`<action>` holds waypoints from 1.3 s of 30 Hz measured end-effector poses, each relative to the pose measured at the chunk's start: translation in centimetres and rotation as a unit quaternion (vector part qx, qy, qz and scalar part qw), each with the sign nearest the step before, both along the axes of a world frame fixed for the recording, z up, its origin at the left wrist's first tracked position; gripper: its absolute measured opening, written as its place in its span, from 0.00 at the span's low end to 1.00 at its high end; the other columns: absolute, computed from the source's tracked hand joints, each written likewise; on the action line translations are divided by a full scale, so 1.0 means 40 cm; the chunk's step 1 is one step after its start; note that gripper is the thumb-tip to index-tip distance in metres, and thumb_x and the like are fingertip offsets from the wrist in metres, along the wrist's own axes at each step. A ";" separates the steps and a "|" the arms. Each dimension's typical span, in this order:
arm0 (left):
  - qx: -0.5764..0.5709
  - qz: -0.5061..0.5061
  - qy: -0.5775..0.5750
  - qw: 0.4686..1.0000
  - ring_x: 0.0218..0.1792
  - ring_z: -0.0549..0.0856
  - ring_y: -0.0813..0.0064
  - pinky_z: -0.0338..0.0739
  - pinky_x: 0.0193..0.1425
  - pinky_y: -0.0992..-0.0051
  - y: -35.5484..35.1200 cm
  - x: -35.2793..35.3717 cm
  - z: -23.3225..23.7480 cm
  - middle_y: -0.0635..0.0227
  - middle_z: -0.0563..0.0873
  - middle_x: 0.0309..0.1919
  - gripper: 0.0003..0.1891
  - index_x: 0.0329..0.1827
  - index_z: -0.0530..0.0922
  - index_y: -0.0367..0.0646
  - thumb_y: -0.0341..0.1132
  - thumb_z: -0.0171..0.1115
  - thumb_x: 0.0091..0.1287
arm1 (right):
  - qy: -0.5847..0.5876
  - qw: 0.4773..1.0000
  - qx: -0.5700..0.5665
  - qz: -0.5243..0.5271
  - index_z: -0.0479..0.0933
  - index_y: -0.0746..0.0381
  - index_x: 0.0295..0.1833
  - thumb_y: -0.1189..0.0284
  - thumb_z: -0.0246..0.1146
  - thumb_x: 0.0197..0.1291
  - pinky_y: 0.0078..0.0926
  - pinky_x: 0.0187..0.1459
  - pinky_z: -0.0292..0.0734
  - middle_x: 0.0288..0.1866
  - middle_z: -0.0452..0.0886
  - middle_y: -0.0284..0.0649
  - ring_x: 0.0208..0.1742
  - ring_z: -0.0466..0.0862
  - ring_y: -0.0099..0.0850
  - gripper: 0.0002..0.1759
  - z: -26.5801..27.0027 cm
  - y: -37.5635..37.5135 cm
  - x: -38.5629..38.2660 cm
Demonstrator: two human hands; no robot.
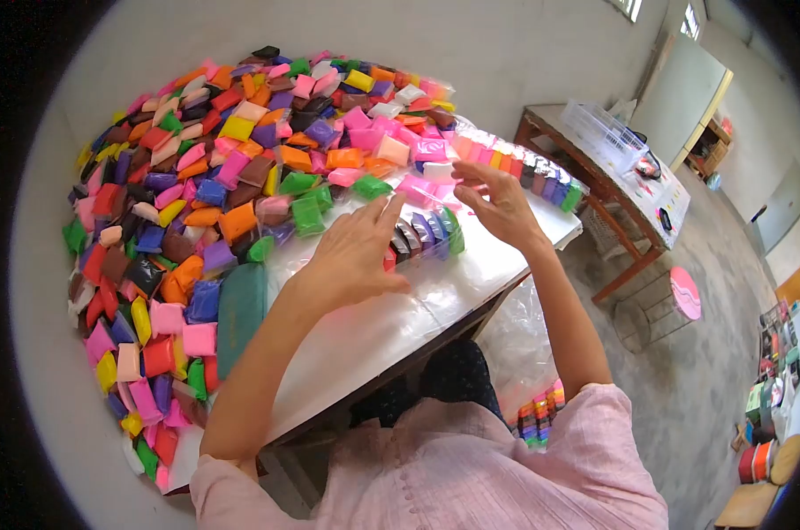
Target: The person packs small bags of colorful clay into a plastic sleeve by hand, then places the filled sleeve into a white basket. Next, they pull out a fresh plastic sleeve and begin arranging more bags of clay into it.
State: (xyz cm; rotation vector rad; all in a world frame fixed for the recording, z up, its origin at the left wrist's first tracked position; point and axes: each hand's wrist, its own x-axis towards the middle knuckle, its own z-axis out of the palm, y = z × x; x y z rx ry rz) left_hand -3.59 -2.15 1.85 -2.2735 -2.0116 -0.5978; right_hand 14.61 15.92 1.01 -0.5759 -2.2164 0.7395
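Note:
A short row of coloured packets (431,234), dark, purple and green with a bit of red at its near end, stands on the white tabletop (365,327). My left hand (351,252) is at the left end of this row, fingers stretched and thumb apart, partly covering the red packet (389,258). Beyond the row's right end my right hand (495,205) hovers with its fingers spread and bent, nothing in them. Clear, shiny plastic shows around the row. Pink packets (418,190) lie just behind it.
A large heap of soft coloured packets (197,190) covers the table's left and back. A dark green flat item (241,305) lies at its edge. Packed rows (515,163) line the back right. Clear plastic bags (516,340) hang below; a stool (683,293) and second table (607,168) stand right.

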 end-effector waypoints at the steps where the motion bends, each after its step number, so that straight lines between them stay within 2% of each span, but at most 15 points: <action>1: -0.012 0.016 -0.005 1.000 0.66 0.75 0.47 0.70 0.71 0.58 -0.012 -0.001 -0.007 0.44 0.72 0.67 0.50 0.76 0.59 0.36 0.42 0.76 0.51 | -0.019 1.000 0.024 -0.004 0.76 0.64 0.65 0.71 0.64 0.67 0.32 0.56 0.80 0.57 0.85 0.42 0.56 0.85 0.32 0.23 0.015 -0.001 -0.014; 5: -0.075 0.050 -0.077 0.993 0.62 0.77 0.48 0.72 0.68 0.58 -0.015 -0.005 -0.010 0.46 0.77 0.63 0.47 0.74 0.63 0.35 0.42 0.75 0.51 | -0.007 0.992 0.120 0.021 0.76 0.63 0.64 0.73 0.64 0.63 0.36 0.59 0.78 0.58 0.83 0.45 0.58 0.83 0.38 0.23 0.068 -0.018 -0.102; 6: -0.064 0.044 -0.082 0.994 0.62 0.78 0.49 0.72 0.67 0.58 -0.014 -0.008 -0.017 0.46 0.77 0.62 0.46 0.73 0.64 0.35 0.42 0.74 0.51 | -0.057 0.987 0.145 0.029 0.75 0.61 0.66 0.75 0.62 0.61 0.38 0.63 0.74 0.62 0.80 0.47 0.61 0.80 0.42 0.26 0.087 -0.028 -0.117; 9: -0.043 0.031 -0.097 0.994 0.62 0.78 0.50 0.73 0.66 0.59 -0.012 -0.014 -0.029 0.48 0.78 0.62 0.42 0.70 0.67 0.36 0.42 0.73 0.52 | -0.047 0.978 0.197 0.054 0.72 0.60 0.69 0.74 0.61 0.60 0.40 0.66 0.70 0.67 0.76 0.47 0.65 0.77 0.42 0.29 0.082 -0.007 -0.178; 12: -0.051 0.029 -0.118 0.991 0.60 0.80 0.51 0.74 0.65 0.60 -0.015 -0.013 -0.020 0.49 0.78 0.62 0.40 0.69 0.70 0.36 0.42 0.73 0.53 | -0.111 0.984 0.122 0.073 0.71 0.60 0.70 0.75 0.61 0.58 0.42 0.67 0.69 0.71 0.72 0.47 0.67 0.75 0.43 0.31 0.086 0.023 -0.211; 15: -0.072 0.022 -0.150 0.986 0.58 0.81 0.51 0.74 0.64 0.61 -0.005 -0.022 -0.019 0.48 0.79 0.61 0.38 0.68 0.71 0.37 0.43 0.72 0.53 | -0.103 0.975 0.177 0.086 0.71 0.59 0.70 0.78 0.59 0.54 0.43 0.69 0.66 0.70 0.73 0.47 0.67 0.74 0.44 0.34 0.072 0.021 -0.231; 18: -0.064 0.014 -0.153 0.986 0.58 0.81 0.51 0.74 0.64 0.62 -0.006 -0.025 -0.021 0.48 0.79 0.60 0.37 0.67 0.72 0.38 0.43 0.72 0.53 | -0.121 0.945 0.283 0.111 0.72 0.58 0.69 0.81 0.59 0.49 0.47 0.68 0.65 0.68 0.75 0.46 0.68 0.73 0.44 0.36 0.074 -0.012 -0.255; 21: -0.009 -0.002 -0.121 0.993 0.60 0.79 0.51 0.73 0.65 0.61 -0.008 -0.030 -0.039 0.49 0.78 0.62 0.36 0.68 0.72 0.39 0.41 0.72 0.54 | -0.223 0.923 0.292 0.117 0.73 0.57 0.69 0.80 0.60 0.46 0.49 0.67 0.64 0.66 0.78 0.45 0.68 0.74 0.41 0.37 0.092 -0.046 -0.285; 22: 0.004 -0.008 -0.115 0.993 0.61 0.79 0.51 0.72 0.66 0.61 -0.020 -0.023 -0.028 0.50 0.77 0.63 0.35 0.68 0.72 0.39 0.40 0.72 0.55 | -0.237 0.920 0.292 0.108 0.74 0.55 0.68 0.78 0.61 0.45 0.48 0.63 0.66 0.56 0.84 0.43 0.62 0.79 0.40 0.37 0.086 -0.047 -0.300; 25: 0.043 -0.041 -0.060 0.996 0.64 0.77 0.52 0.70 0.68 0.60 -0.050 -0.015 -0.037 0.51 0.76 0.65 0.32 0.68 0.73 0.39 0.37 0.69 0.59 | -0.230 0.928 0.274 0.106 0.79 0.54 0.62 0.74 0.64 0.47 0.47 0.60 0.67 0.45 0.87 0.41 0.54 0.83 0.41 0.31 0.087 -0.049 -0.307; 28: 0.058 -0.043 -0.035 0.997 0.65 0.76 0.53 0.69 0.69 0.59 -0.057 -0.033 -0.064 0.53 0.76 0.66 0.29 0.68 0.73 0.40 0.35 0.66 0.62 | -0.247 0.929 0.248 0.121 0.84 0.56 0.53 0.69 0.67 0.49 0.48 0.58 0.68 0.40 0.87 0.41 0.48 0.85 0.41 0.22 0.091 -0.050 -0.313; 32: 0.061 -0.037 -0.039 0.997 0.66 0.75 0.53 0.67 0.71 0.57 -0.059 -0.033 -0.074 0.54 0.76 0.66 0.28 0.68 0.74 0.41 0.33 0.64 0.63 | -0.235 0.929 0.256 0.129 0.86 0.58 0.44 0.64 0.69 0.50 0.44 0.55 0.70 0.40 0.87 0.42 0.46 0.85 0.40 0.15 0.084 -0.054 -0.324; 34: 0.098 -0.019 0.030 0.995 0.66 0.75 0.53 0.67 0.71 0.56 -0.069 -0.016 -0.071 0.55 0.77 0.66 0.27 0.66 0.75 0.41 0.33 0.64 0.62 | -0.222 0.928 0.261 0.146 0.86 0.58 0.41 0.64 0.69 0.51 0.42 0.53 0.71 0.40 0.87 0.43 0.45 0.85 0.41 0.14 0.081 -0.057 -0.327; 35: 0.117 -0.009 0.065 0.991 0.66 0.74 0.53 0.66 0.71 0.56 -0.074 -0.007 -0.070 0.55 0.77 0.65 0.26 0.65 0.76 0.41 0.33 0.64 0.61 | -0.230 0.927 0.255 0.152 0.86 0.59 0.41 0.64 0.68 0.52 0.42 0.52 0.72 0.40 0.87 0.43 0.45 0.85 0.41 0.13 0.082 -0.057 -0.329; 39: 0.160 0.015 0.077 0.984 0.63 0.76 0.55 0.68 0.68 0.55 -0.085 0.017 -0.070 0.56 0.79 0.61 0.23 0.59 0.79 0.41 0.33 0.65 0.59 | -0.216 0.925 0.266 0.165 0.85 0.61 0.38 0.67 0.66 0.56 0.42 0.47 0.75 0.39 0.86 0.44 0.43 0.85 0.42 0.09 0.099 -0.069 -0.312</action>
